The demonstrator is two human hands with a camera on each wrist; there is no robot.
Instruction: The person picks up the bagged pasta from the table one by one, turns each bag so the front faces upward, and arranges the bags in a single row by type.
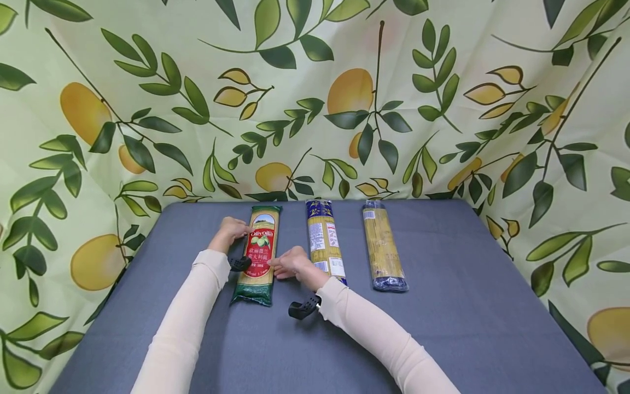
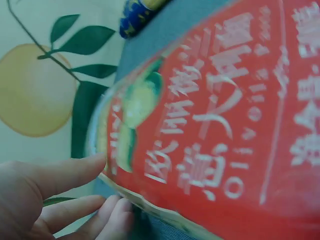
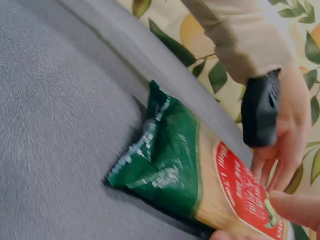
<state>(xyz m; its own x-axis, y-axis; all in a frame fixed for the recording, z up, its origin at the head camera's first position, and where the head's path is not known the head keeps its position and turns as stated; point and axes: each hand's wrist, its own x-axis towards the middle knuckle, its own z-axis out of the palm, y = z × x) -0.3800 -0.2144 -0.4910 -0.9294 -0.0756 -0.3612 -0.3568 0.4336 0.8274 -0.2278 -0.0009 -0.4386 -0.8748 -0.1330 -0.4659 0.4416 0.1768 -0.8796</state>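
Glossy, crinkled plastic on the red-labelled pasta packet (image 1: 258,250); matt, fine-textured weave on the grey tablecloth (image 1: 443,317).

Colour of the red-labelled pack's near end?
Near end: dark green, clearest in the right wrist view.

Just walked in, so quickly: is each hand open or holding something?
Left hand: holding the long red-and-green plastic pasta packet, left edge.
Right hand: holding its right edge.

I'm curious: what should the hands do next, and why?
Perhaps firm up the hold on the red-labelled packet before shifting it: the left hand touches its left edge, the right hand its right edge nearer the bottom, so steady pressure from both sides should limit twisting.
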